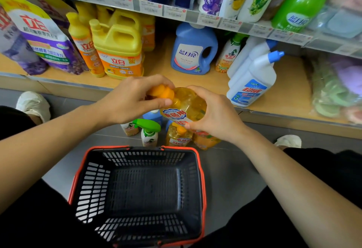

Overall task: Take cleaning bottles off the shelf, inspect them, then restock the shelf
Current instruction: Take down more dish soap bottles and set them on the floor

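The wooden shelf (pixel 160 65) fills the top of your view, and the black basket (pixel 202 179) with its orange rim sits on the floor between your knees. On the shelf stand a yellow jug (pixel 119 52), a blue detergent jug (pixel 193 52) and white bottles (pixel 252 79) with blue angled caps. You hold the amber bottle (pixel 188 103) in the air just in front of the shelf edge, above a small group of bottles on the floor, among them a green-trigger spray bottle (pixel 149 133). It is clear plastic full of golden liquid, tipped on its side with its top toward your left, and carries a round blue-edged badge with red characters. Your right hand (pixel 215 114) wraps the body, fingers curled round it. Your left hand (pixel 129 101) closes thumb and fingers round the orange cap (pixel 162 92).
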Demonstrator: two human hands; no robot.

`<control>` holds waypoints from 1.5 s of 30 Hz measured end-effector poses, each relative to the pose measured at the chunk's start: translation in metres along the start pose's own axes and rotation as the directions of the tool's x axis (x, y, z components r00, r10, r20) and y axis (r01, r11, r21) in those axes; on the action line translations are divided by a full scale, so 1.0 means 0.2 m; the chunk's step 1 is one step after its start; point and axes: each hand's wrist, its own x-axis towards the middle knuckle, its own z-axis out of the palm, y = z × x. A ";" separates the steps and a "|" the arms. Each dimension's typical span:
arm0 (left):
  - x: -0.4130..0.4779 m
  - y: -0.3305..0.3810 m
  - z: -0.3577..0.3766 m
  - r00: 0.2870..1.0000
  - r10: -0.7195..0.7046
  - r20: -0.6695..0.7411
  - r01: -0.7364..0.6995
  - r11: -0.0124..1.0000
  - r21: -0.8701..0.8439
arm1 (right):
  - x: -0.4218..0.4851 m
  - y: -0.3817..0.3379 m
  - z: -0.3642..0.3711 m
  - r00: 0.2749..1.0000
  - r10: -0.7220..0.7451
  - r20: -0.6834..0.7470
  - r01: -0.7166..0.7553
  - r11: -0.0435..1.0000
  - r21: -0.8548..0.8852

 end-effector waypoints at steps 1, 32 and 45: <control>0.01 0.00 -0.01 0.997 -0.078 0.030 0.081 0.988 -0.133 | 0.00 0.00 0.00 1.000 0.005 0.007 -0.005 1.000 0.023; 0.04 -0.12 -0.10 0.810 -0.550 0.204 0.482 0.425 -0.766 | 0.02 0.01 0.03 0.999 0.035 0.030 -0.042 0.959 0.281; 0.02 -0.01 -0.03 0.975 -0.222 -0.020 0.182 0.844 -0.505 | 0.03 0.02 0.05 0.998 0.037 0.059 -0.056 0.926 0.374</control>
